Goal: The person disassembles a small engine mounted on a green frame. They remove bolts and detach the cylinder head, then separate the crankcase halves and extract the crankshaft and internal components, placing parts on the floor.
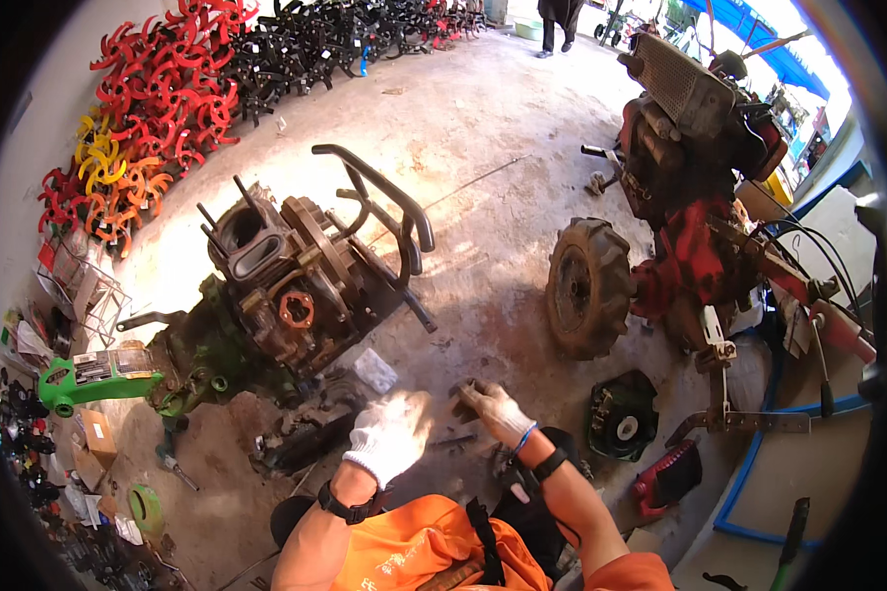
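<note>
My left hand (392,439), in a white work glove, is blurred by motion, so its fingers cannot be read. Just right of it, my right hand (496,412) wears a soiled glove, its fingers closed at a dark spot; what they hold, if anything, I cannot make out. Ahead and left of both hands stands a partly stripped engine (291,286) with an open cylinder bore, studs and a bent black tube frame (389,202). It joins a green gearbox housing (207,340). A crumpled whitish piece (375,371) and dark greasy parts (315,438) lie between engine and left hand.
A red two-wheel tractor (705,246) with a muddy tyre (586,288) stands at right. A dark green cover (624,416) and a red-black part (666,480) lie nearer. Red, yellow and black tiller blades (172,74) are piled far left. A person (559,22) stands far back.
</note>
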`<state>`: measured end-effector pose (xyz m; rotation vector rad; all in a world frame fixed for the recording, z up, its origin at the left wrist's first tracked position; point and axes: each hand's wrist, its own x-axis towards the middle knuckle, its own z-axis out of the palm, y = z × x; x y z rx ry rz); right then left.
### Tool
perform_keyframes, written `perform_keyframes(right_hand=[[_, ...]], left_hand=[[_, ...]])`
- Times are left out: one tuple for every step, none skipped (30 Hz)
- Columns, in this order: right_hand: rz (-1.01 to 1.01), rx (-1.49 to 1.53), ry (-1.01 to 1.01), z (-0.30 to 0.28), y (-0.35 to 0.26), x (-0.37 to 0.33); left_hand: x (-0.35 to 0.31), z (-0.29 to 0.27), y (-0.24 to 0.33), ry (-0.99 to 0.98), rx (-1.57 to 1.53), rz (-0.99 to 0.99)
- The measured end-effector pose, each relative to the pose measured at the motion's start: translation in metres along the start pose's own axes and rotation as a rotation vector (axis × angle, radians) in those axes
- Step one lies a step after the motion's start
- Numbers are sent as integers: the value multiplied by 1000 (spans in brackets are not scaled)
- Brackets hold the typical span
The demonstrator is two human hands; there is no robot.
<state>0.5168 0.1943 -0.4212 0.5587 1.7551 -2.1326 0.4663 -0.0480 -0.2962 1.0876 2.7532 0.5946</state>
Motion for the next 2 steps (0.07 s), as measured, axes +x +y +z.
perform_keyframes(right_hand=[[131, -192, 53, -11, -1, 9], [204, -396, 5, -26, -4, 13]], left_hand=[[1, 2, -2, 18, 16, 13], [3, 3, -4, 18, 12, 18]])
